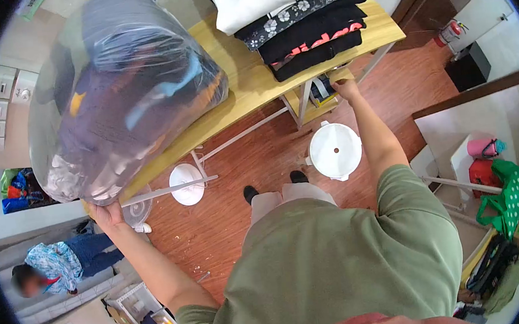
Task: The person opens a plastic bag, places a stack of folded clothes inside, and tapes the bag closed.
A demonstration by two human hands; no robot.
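Observation:
A long wooden table point(254, 103) crosses the upper part of the view. On its left half sits a large clear plastic bag point(134, 93) full of dark and coloured clothes. My left hand point(108, 215) is at the table's left end, just under the bag's lower edge; its fingertips are hidden. My right hand point(346, 88) is at a small shelf point(317, 111) below the table's right part, beside dark packaged items point(322, 89); its fingers are partly hidden. A stack of folded clothes point(309, 32) lies on the table above my right hand.
A white round tub point(335, 150) and a white round lid point(187, 184) are on the floor point(228, 227). A person point(63, 265) is at the left. A green dotted bag point(513, 197) is at the right, a fire extinguisher point(451, 32) at the upper right.

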